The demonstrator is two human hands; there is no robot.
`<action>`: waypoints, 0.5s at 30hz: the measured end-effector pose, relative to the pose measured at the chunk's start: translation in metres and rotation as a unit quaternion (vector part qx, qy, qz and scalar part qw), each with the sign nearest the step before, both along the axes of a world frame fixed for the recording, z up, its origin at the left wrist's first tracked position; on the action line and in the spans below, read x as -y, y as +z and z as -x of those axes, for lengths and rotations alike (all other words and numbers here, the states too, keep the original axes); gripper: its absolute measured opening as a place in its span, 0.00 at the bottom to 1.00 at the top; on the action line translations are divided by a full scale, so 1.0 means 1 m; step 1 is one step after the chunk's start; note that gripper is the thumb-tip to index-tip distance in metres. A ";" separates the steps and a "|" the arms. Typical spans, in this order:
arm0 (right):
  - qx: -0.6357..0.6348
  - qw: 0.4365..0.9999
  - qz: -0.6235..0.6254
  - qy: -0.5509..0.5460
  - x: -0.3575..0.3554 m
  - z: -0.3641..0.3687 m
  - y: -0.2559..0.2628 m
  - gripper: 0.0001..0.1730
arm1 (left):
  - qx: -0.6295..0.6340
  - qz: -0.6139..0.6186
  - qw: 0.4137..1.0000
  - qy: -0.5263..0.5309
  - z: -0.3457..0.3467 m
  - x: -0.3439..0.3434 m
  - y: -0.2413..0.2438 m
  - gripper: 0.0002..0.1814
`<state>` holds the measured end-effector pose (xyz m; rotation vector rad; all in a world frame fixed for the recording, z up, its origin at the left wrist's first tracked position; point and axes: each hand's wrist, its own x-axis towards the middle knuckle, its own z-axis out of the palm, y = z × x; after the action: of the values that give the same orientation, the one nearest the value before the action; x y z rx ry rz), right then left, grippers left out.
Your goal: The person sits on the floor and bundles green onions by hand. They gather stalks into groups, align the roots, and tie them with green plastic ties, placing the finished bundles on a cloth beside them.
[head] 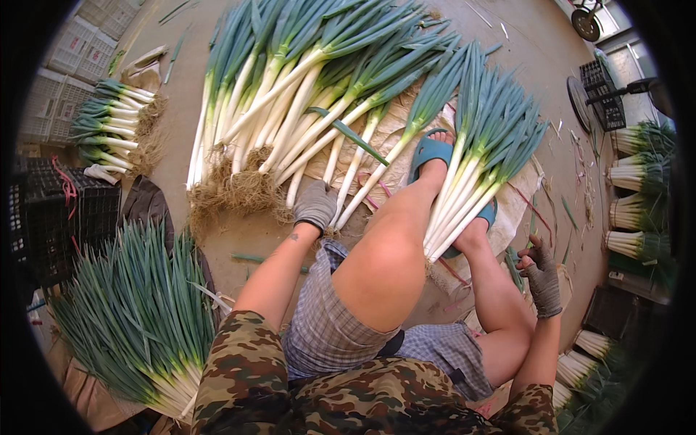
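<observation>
My left hand [315, 204], in a grey knit glove, is closed around the lower white end of a long green onion [335, 157]; its fingertips are hidden. Beyond it spreads a large pile of green onions [283, 103], with brown roots [239, 187] towards me. My right hand [544, 280], in a fingerless grey glove, is raised beside my right shin, empty, fingers loosely bent and apart. A bunch of cleaner green onions [473, 174] lies across my right foot, white ends against my left knee. A loose green leaf [353, 136] lies over the pile.
A sheet of pale woven sacking [522, 209] lies under my feet. At left are a bundle of green onions [147, 310], black plastic crates [81, 217], white crates [70, 103] and a smaller rooted heap [117, 128]. Tied bundles [628, 209] line the right side, near a round-based stand [579, 103].
</observation>
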<state>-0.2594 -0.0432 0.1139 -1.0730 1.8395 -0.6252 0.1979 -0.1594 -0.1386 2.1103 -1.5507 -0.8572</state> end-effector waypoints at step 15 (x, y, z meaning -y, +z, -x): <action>-0.041 0.998 0.012 0.035 0.005 -0.022 0.027 0.30 | -0.279 -0.292 0.910 -0.095 -0.019 -0.032 0.071 0.16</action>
<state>-0.2375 -0.0478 0.1409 -1.1900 1.8601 -0.5694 0.2173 -0.1279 -0.0680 1.8011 -1.2893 -1.9962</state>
